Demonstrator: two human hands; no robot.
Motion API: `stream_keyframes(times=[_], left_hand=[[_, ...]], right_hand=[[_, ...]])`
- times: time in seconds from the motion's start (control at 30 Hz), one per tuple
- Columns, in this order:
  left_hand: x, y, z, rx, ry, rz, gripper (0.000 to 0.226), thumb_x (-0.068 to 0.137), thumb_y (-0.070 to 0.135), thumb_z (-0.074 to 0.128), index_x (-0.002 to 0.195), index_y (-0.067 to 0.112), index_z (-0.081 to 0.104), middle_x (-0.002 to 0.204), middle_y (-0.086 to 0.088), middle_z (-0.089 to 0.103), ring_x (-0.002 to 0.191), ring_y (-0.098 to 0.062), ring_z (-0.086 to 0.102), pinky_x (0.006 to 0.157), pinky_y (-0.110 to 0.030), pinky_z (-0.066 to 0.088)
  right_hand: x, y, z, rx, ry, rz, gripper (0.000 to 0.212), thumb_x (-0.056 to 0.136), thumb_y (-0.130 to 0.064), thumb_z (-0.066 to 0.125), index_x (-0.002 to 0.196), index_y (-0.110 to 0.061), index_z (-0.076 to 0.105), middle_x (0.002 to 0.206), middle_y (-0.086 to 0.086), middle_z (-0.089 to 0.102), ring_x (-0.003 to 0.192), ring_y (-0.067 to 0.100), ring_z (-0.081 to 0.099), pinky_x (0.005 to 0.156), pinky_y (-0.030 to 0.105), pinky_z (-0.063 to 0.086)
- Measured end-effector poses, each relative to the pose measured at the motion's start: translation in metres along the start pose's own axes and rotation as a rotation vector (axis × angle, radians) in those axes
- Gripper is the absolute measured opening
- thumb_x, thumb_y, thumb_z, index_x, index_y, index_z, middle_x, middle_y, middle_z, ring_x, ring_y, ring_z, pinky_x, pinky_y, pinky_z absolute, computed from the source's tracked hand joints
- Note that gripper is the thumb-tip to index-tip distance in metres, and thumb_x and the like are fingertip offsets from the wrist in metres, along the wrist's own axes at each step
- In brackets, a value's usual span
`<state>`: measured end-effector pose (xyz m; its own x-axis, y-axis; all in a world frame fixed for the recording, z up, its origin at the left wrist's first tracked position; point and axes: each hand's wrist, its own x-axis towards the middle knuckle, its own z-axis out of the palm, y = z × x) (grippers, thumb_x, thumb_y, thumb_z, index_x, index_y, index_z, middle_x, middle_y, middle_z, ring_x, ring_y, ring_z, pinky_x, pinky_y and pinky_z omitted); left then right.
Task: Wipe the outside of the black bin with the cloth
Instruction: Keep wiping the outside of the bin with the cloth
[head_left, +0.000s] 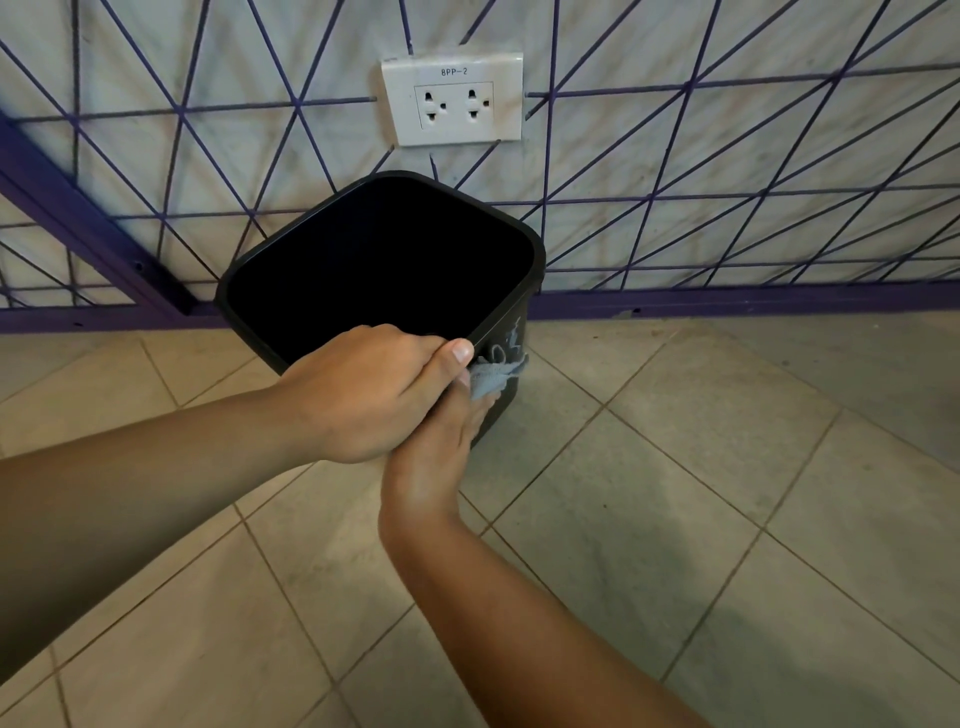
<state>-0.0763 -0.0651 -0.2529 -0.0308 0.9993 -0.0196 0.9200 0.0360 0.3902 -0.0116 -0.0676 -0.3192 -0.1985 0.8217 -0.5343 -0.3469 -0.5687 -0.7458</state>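
So the black bin (384, 260) is sitting on the tiled floor (675, 467) right up near the wall, tipped a bit toward the person so you look straight down into its mouth. It's a squarish plastic thing with rounded corners and a slightly rolled rim, smooth and matte, and the inside is just pitch dark.

The left hand (363, 389) is clamped over the near rim, fingers curled down out of sight on the far side of the knuckles, thumb stretched flat along the edge toward the near right corner. The right hand (441, 447) comes up from below it, tucked partly under the left one, pressing a small cloth (493, 375) against the outer wall just under that corner. The cloth looks soft, nubbly, grey-blue, bunched up, with only a crumpled bit sticking out past the fingers. Those fingers lie fairly flat on the bin's side with the cloth pinned under them; can't see the fingertips properly.

There are some pale scribbly marks on the bin's side just above the cloth.

Behind is a marbled whitish wall crossed with thin purple lines, a purple skirting strip, and a white double socket plate (452, 98). Floor tiles are beige, dull, with darker grout lines.
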Motion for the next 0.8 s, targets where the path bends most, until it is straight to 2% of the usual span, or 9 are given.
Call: stream_keyframes(times=[0.17, 0.23, 0.33, 0.37, 0.43, 0.5, 0.63, 0.73, 0.8], left_hand=[[0.003, 0.002, 0.001, -0.004, 0.017, 0.001, 0.044, 0.101, 0.046, 0.025, 0.063, 0.032, 0.043, 0.055, 0.008, 0.049, 0.059, -0.001, 0.055, 0.056, -0.023, 0.033], [0.002, 0.002, 0.0, -0.005, 0.005, 0.006, 0.044, 0.101, 0.046, 0.025, 0.064, 0.035, 0.044, 0.055, 0.009, 0.05, 0.06, 0.001, 0.056, 0.056, -0.021, 0.033], [0.002, 0.001, 0.0, -0.004, 0.003, 0.006, 0.044, 0.102, 0.046, 0.025, 0.065, 0.034, 0.045, 0.056, 0.009, 0.053, 0.06, -0.001, 0.057, 0.055, -0.018, 0.033], [0.003, 0.002, 0.0, 0.004, 0.014, 0.007, 0.044, 0.102, 0.046, 0.024, 0.065, 0.034, 0.044, 0.056, 0.009, 0.052, 0.058, -0.002, 0.057, 0.055, -0.019, 0.033], [0.005, 0.002, 0.001, 0.019, 0.028, 0.004, 0.043, 0.102, 0.047, 0.024, 0.066, 0.034, 0.044, 0.059, 0.008, 0.053, 0.057, -0.004, 0.055, 0.056, -0.021, 0.033], [0.004, 0.001, 0.001, 0.015, 0.015, 0.004, 0.043, 0.101, 0.047, 0.024, 0.066, 0.036, 0.045, 0.06, 0.01, 0.054, 0.06, -0.003, 0.057, 0.056, -0.018, 0.033], [0.004, 0.001, 0.0, -0.004, 0.002, 0.005, 0.043, 0.102, 0.047, 0.025, 0.065, 0.037, 0.045, 0.058, 0.011, 0.053, 0.061, 0.002, 0.057, 0.056, -0.018, 0.033], [0.006, 0.002, 0.001, 0.0, 0.001, -0.009, 0.043, 0.101, 0.049, 0.024, 0.065, 0.036, 0.045, 0.059, 0.011, 0.053, 0.058, -0.003, 0.056, 0.058, -0.024, 0.037], [0.005, 0.0, 0.0, 0.002, -0.015, -0.01, 0.044, 0.101, 0.05, 0.023, 0.068, 0.037, 0.049, 0.061, 0.01, 0.057, 0.059, -0.004, 0.059, 0.057, -0.023, 0.04]], right_hand=[[0.024, -0.003, -0.003, 0.014, 0.1, 0.016, 0.075, 0.118, -0.053, 0.032, 0.181, -0.022, 0.004, 0.19, 0.001, 0.004, 0.176, 0.021, 0.006, 0.143, 0.048, 0.014], [0.011, -0.004, -0.002, 0.006, 0.019, -0.036, 0.075, 0.117, -0.055, 0.034, 0.181, -0.024, 0.01, 0.188, -0.004, 0.009, 0.176, 0.018, 0.008, 0.143, 0.044, 0.018], [-0.002, -0.004, -0.004, -0.017, -0.044, -0.047, 0.066, 0.121, -0.043, 0.031, 0.18, -0.025, 0.009, 0.183, -0.015, 0.006, 0.171, 0.006, 0.013, 0.122, 0.007, 0.039], [0.008, -0.004, -0.005, -0.015, 0.002, -0.04, 0.066, 0.121, -0.041, 0.03, 0.18, -0.024, 0.008, 0.186, -0.009, 0.007, 0.172, 0.011, 0.016, 0.122, 0.01, 0.043], [0.026, -0.004, -0.004, -0.015, 0.075, -0.003, 0.065, 0.122, -0.042, 0.03, 0.18, -0.022, 0.009, 0.189, 0.0, 0.003, 0.176, 0.019, 0.01, 0.141, 0.036, 0.024], [0.02, -0.007, 0.0, -0.027, 0.058, 0.015, 0.067, 0.121, -0.046, 0.03, 0.181, -0.023, 0.011, 0.189, -0.002, 0.002, 0.176, 0.019, 0.006, 0.143, 0.047, 0.014], [0.015, -0.006, 0.0, -0.012, 0.024, -0.008, 0.085, 0.112, -0.063, 0.038, 0.181, -0.024, 0.008, 0.189, -0.003, 0.009, 0.176, 0.019, 0.01, 0.143, 0.048, 0.016], [0.027, -0.008, -0.001, -0.002, 0.095, 0.012, 0.073, 0.117, -0.054, 0.034, 0.18, -0.02, 0.018, 0.189, 0.004, 0.014, 0.175, 0.021, 0.014, 0.142, 0.048, 0.017], [0.007, -0.005, 0.0, -0.028, -0.012, -0.049, 0.085, 0.108, -0.069, 0.037, 0.179, -0.023, 0.022, 0.187, 0.002, 0.022, 0.174, 0.021, 0.018, 0.142, 0.05, 0.02]])
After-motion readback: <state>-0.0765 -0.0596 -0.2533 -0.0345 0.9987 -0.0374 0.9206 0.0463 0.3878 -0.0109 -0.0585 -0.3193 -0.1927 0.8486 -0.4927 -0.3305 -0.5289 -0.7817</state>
